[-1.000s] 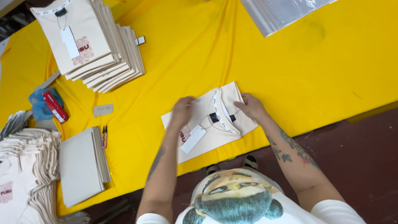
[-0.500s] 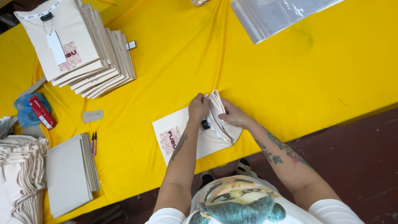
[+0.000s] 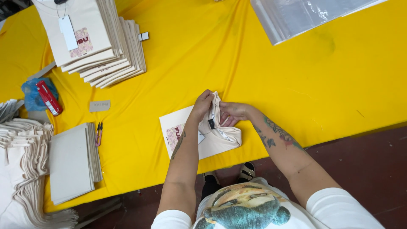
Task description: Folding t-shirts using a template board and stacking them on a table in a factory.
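Observation:
A cream folded garment (image 3: 214, 135) with a pink print lies on the yellow table cloth (image 3: 203, 55) near the front edge. My left hand (image 3: 202, 106) pinches the garment's upper edge and lifts it over. My right hand (image 3: 232, 113) grips the same raised fold from the right side, fingers tucked into the cloth. A white tag hangs near the neck of the garment, partly hidden under my left forearm.
A tall stack of folded cream garments (image 3: 95, 40) stands at the back left. Clear plastic bags (image 3: 305, 15) lie at the back right. Grey card sheets (image 3: 72, 163), small snips (image 3: 98, 132), a red object on a blue bag (image 3: 46, 97), and piled cream cloth (image 3: 19, 169) sit at left.
Both hands have moved together from the garment's spread sides to its top edge and have lifted and folded the right part of the garment over.

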